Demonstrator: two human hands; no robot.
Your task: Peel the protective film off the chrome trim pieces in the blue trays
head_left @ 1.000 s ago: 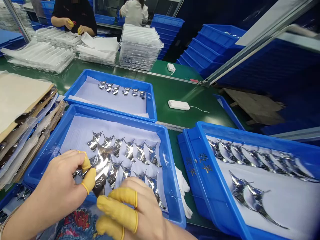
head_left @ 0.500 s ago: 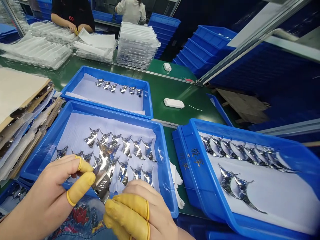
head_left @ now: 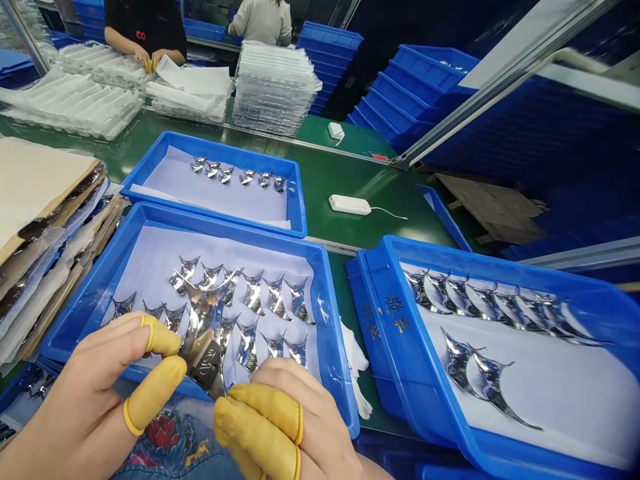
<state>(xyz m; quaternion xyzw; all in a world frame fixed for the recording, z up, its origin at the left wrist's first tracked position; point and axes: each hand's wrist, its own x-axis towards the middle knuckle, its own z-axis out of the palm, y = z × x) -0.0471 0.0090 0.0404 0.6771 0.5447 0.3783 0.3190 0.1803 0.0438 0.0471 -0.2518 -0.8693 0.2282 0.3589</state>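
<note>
- My left hand (head_left: 90,380) is nearest me, at the near edge of the middle tray; its 2 yellow rubber finger cots (head_left: 150,393) close on the left side of a curved mirror-finish metal piece (head_left: 205,327), which looks pinched there.
- My right hand (head_left: 295,427) has 2 cotted fingers (head_left: 255,427) pressed together at the piece's lower tip; I cannot tell whether they pinch it.
- The piece is lifted above the tray, tilted toward me, with a dark patch of white lettering (head_left: 207,367) near its lower end.
- Below my hands lies a floral cloth (head_left: 163,433).
- Under the piece, rows of similar pieces (head_left: 255,293) lie on pale paper inside a blue plastic tray (head_left: 320,293).
- At the right, a tilted blue tray (head_left: 500,267) holds a long row and a loose pair (head_left: 475,370).
- At the left edge sit stacked card sheets (head_left: 35,193).
- Beyond, a smaller blue tray (head_left: 220,150) holds 6 pieces on the green bench (head_left: 320,167), beside a white plug box (head_left: 349,205).
- Farthest, a person in black (head_left: 143,27) works at clear plastic trays (head_left: 190,87).
</note>
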